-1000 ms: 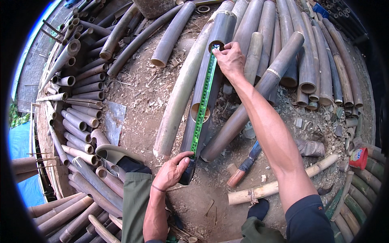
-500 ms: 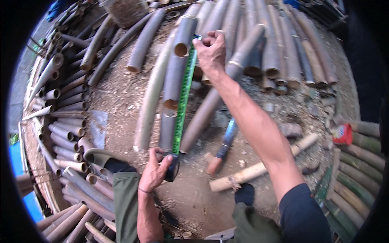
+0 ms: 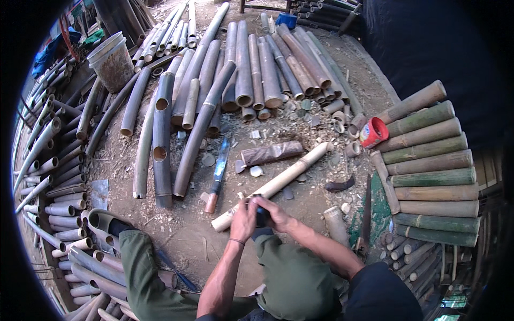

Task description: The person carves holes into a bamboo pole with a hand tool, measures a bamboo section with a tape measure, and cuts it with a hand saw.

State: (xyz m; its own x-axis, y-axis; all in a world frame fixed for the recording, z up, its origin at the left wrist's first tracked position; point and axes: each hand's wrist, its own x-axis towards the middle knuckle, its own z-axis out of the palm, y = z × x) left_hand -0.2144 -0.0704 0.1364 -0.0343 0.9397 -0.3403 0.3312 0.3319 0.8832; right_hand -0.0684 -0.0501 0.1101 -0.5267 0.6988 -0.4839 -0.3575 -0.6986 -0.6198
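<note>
Tape measure (image 3: 262, 217), a compact dark case, is held low in front of the body, above the green-trousered knee (image 3: 297, 275). It is enclosed by both hands, the left hand (image 3: 243, 220) curled around one side and the right hand (image 3: 275, 214) around the other, with little gap left between them; whether any ribbon is drawn out cannot be told. Should the grip be loosened on one side, the case could be dropped onto the dirt, and grit might be let into it. Just beyond the hands, a pale bamboo pole (image 3: 294, 172) is laid across the ground; it could be rolled if knocked by a foot, being round and seemingly unfixed. To its left, a blade with a wooden handle (image 3: 212, 200) is left lying bare among chips, so fingers could be cut if the ground there were reached for carelessly. Farther off, a dark bamboo tube (image 3: 160, 128) is seen with two openings in its upper side, and beside it a slanting tube (image 3: 205, 128) is rested across others; if bumped, it could be slid down. Beyond, loose tubes (image 3: 243, 69) are lined up, easily shifted, as they are not visibly tied.
</note>
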